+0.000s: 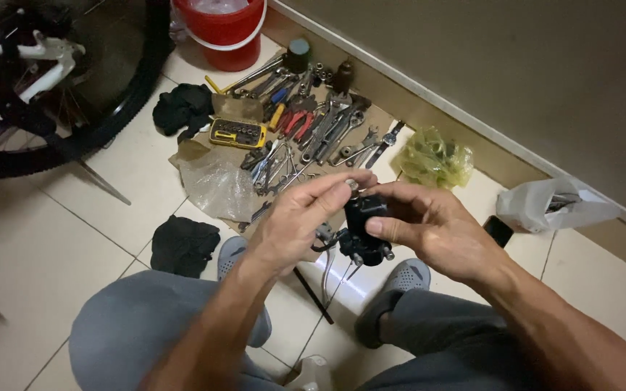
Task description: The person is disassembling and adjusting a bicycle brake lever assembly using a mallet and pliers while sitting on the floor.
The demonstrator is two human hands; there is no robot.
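A black bicycle brake lever assembly (pixel 363 230) is held over my knees, its silver lever blade hanging down. My right hand (pixel 432 226) grips its black body, thumb across the front. My left hand (pixel 306 217) reaches in from the left, its thumb and forefinger pinched on a small silvery part at the top of the assembly. Whether that part is a bolt or a cap is too small to tell.
Many wrenches and pliers (pixel 306 130) lie on cardboard on the tiled floor beside a yellow bit case (pixel 237 133), a red bucket (pixel 224 32) and plastic bags (pixel 432 158). Black cloths (pixel 182 245) lie left. A bicycle wheel (pixel 74 108) stands top left. The wall runs right.
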